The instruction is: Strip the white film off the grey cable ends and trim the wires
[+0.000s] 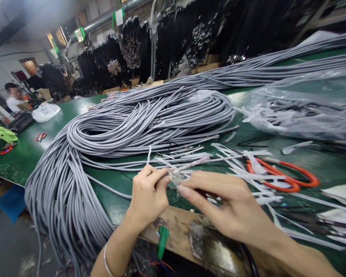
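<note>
Left hand (150, 192) and right hand (219, 202) both pinching a crumpled translucent scrap (177, 178) over the green bench (20, 163).
Scrap's blurred, partly hidden in the grip; can't tell from here if it joins the smooth grey cable (112, 189) disappearing behind the left hand. Limp white strips (259, 176) beside, partly covering orange-handled scissors (292, 185). Looped grey bundle (127, 132) beyond. Wrinkled clear bag (311, 104) cut off at right.

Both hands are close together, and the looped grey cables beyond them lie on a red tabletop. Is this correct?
Not fully: in the head view, the tabletop is green. The left hand and right hand are close together, with the looped grey cables beyond.
</note>
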{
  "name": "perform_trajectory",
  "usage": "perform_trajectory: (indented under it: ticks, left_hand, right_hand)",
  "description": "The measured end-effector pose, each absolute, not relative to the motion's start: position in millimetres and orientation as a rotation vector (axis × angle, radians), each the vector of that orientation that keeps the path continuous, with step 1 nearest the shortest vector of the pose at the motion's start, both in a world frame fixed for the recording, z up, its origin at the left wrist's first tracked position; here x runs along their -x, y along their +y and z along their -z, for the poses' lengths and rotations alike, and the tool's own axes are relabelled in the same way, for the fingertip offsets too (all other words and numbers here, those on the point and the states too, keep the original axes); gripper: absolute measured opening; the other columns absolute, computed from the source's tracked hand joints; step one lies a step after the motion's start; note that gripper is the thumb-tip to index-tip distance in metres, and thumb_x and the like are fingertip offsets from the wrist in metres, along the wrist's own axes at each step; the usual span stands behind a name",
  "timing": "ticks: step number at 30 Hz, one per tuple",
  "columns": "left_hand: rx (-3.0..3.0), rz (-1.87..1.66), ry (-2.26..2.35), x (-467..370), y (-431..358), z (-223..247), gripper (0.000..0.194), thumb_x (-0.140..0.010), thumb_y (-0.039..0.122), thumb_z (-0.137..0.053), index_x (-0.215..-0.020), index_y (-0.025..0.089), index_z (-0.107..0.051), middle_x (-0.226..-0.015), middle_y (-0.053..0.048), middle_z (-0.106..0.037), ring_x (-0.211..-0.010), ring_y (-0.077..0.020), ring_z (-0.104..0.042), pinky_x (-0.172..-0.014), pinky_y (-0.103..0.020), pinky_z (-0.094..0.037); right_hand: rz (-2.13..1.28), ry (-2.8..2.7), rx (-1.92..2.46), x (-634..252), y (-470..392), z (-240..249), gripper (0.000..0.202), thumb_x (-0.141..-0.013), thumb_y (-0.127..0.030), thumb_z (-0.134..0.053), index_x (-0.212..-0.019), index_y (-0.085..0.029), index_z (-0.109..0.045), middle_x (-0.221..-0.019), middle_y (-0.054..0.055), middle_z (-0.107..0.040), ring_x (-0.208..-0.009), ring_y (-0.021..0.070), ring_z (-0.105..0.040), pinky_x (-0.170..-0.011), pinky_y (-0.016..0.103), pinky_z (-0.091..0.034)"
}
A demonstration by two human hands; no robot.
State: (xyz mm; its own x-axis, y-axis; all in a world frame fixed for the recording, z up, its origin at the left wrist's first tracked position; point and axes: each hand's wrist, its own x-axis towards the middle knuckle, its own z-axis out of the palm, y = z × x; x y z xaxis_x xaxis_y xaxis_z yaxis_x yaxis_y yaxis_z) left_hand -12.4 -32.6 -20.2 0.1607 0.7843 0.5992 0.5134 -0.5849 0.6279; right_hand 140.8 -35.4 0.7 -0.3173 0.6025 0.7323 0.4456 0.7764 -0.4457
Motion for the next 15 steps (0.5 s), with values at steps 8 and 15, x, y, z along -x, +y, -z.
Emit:
perform_trajectory:
  ticks: [8,15]
  left_hand:
    - [-1.856,-1.411,1.505,9,-27,21,0.022,-0.085,0.014,-0.051,-0.086,0.014,-0.073,-0.067,-0.004,-0.059,-0.063,-0.0146,-0.052,-0.059,-0.025,-0.040]
    - [-1.713,-1.330,1.262,17,-29,18,0.028,-0.089,0.027,-0.049,-0.085,0.015,-0.074,-0.065,-0.002,-0.052,-0.052,-0.0099,-0.040,-0.045,-0.022,-0.028]
  right_hand:
    - [-0.192,-2.147,0.412,-132,-62,3,0.034,-0.092,-0.022,-0.043,-0.060,-0.022,-0.056,-0.044,-0.002,-0.047,-0.042,0.0115,-0.046,-0.045,0.026,-0.037]
    - [0.019,-1.824,1.005,-133,-34,7,0.023,-0.088,-0.018,-0.049,-0.067,-0.019,-0.058,-0.053,-0.002,-0.059,-0.041,0.0088,-0.051,-0.044,0.021,-0.040]
